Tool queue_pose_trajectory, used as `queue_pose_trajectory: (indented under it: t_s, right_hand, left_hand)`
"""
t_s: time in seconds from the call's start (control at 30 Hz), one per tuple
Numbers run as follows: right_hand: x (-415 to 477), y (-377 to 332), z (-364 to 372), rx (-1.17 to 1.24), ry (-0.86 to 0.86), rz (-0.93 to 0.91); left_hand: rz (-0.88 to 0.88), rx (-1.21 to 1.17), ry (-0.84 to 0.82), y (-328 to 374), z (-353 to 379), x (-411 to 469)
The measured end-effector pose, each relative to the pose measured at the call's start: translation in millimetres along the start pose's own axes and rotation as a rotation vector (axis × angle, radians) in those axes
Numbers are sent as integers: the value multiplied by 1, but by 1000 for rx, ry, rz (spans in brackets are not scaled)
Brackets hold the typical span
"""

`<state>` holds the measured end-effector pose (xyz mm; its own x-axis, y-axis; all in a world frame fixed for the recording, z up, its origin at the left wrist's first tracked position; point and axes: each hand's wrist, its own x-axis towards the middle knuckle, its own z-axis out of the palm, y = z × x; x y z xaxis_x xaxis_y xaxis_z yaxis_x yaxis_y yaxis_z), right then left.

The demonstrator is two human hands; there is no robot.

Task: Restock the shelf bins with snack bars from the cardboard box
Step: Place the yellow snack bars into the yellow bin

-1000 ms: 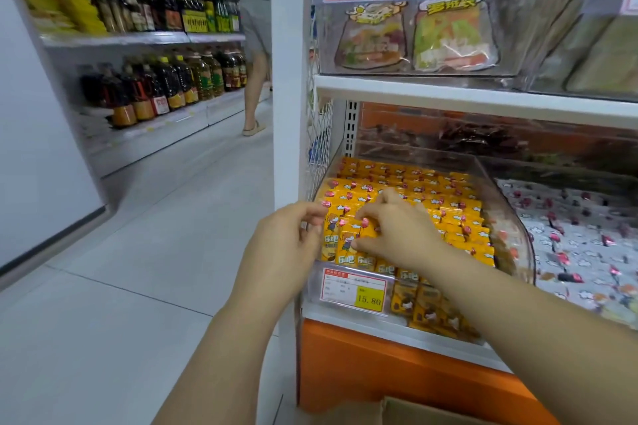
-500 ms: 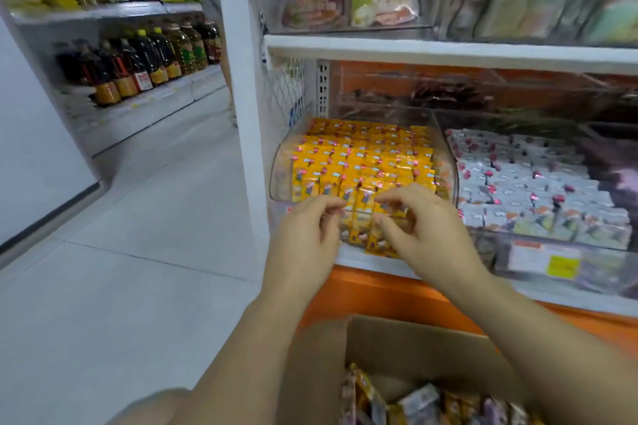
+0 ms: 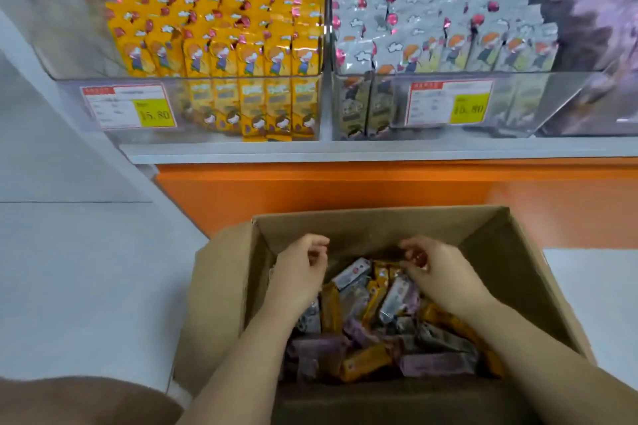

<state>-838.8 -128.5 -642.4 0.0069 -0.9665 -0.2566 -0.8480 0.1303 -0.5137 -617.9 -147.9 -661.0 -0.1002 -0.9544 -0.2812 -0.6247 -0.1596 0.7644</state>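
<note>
An open cardboard box [image 3: 376, 219] stands below the shelf, holding several loose snack bars [image 3: 371, 316] in yellow, grey and purple wrappers. My left hand [image 3: 300, 271] hovers inside the box at its left, fingers loosely curled and holding nothing. My right hand [image 3: 440, 274] is over the bars at the right, its curled fingertips just above them with nothing visibly held. On the shelf above, a clear bin holds rows of upright yellow bars [image 3: 221, 38]. The clear bin beside it holds grey-white bars [image 3: 442, 34].
A third bin with purple packs [image 3: 593, 10] sits at the far right, blurred. Price tags [image 3: 129, 107] hang on the bin fronts. An orange base panel [image 3: 345, 186] runs under the white shelf edge [image 3: 345, 150]. Pale floor [image 3: 69, 269] lies left; my knee [image 3: 86, 400] shows bottom left.
Both hands left the front row of yellow bars in the bin and dropped down into the cardboard box. The view tilted downward with them.
</note>
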Motion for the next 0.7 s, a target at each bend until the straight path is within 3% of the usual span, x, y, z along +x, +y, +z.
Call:
queue_pose_trajectory:
  t_s: [0.1, 0.27, 0.43, 0.57, 0.7]
  right_hand:
    - [15, 29, 23, -29, -160, 91]
    - [38, 65, 60, -87, -358, 73]
    - [61, 61, 82, -193, -426, -19]
    - [68, 61, 102, -327, -508, -8]
    - [65, 64, 107, -440, -521, -32]
  left_hand:
    - [-103, 29, -96, -19, 26, 18]
    - [-214, 110, -228, -51, 65, 35]
    - [-178, 397, -356, -74, 77, 45]
    - [-39, 744, -401, -76, 79, 48]
    - [-10, 781, -469, -76, 83, 53]
